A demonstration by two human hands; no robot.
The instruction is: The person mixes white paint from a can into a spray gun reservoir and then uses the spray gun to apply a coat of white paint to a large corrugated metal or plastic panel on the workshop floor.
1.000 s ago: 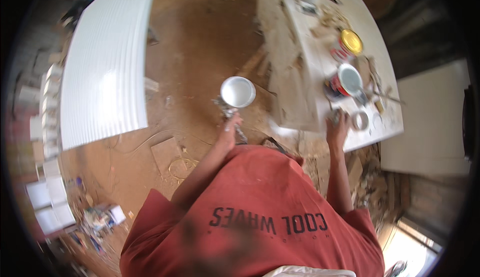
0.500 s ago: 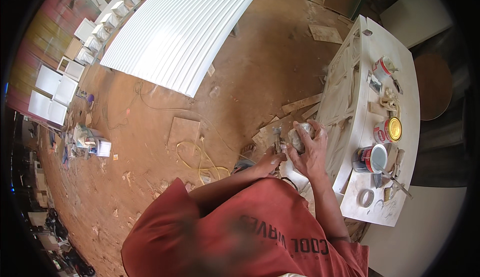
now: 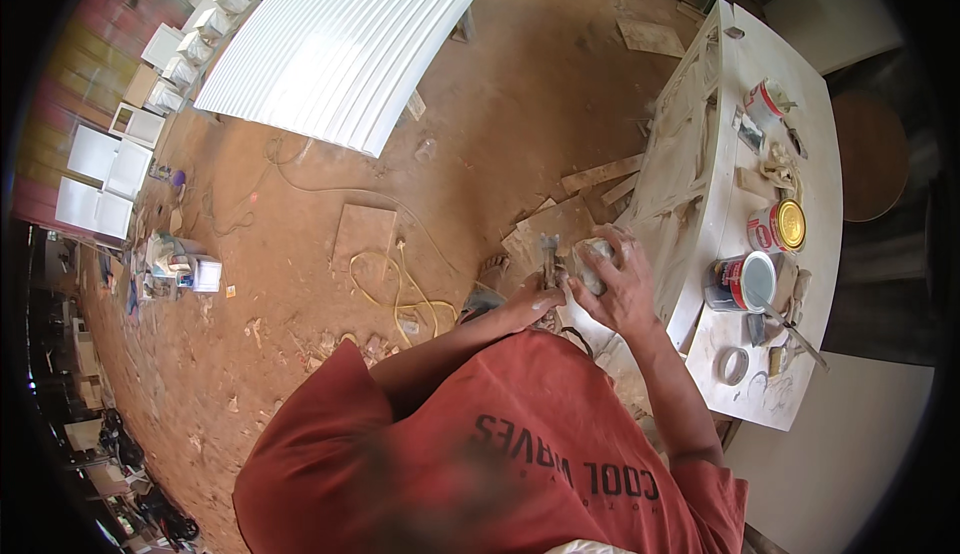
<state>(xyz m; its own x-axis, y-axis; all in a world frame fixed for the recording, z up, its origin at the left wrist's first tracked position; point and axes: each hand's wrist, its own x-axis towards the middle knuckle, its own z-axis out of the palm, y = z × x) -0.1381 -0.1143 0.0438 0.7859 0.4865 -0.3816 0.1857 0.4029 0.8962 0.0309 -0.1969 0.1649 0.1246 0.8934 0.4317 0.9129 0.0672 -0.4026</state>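
Observation:
Both of my hands are in front of my body, beside the left side of a white table. My left hand [image 3: 532,306] is closed around a small, paint-stained metal tool [image 3: 549,260] that looks like a spray gun; my fingers hide its lower part. Close beside it, my right hand [image 3: 628,289] grips a rounded, whitish-grey container [image 3: 594,264] like a spray gun's cup, with the fingers over its top. Whether the two pieces are joined cannot be made out.
On the white table [image 3: 775,394] to the right stand an open dark can [image 3: 742,282], a can with a yellow lid [image 3: 777,226] and another red-and-white can [image 3: 766,101]. A white ribbed panel [image 3: 350,44] lies ahead. A yellow cord [image 3: 398,304] trails over the brown floor.
My view has shifted slightly, so the ribbed panel and the table sit higher. Both hands keep their grips close together, and the metal tool's top shows a little more plainly.

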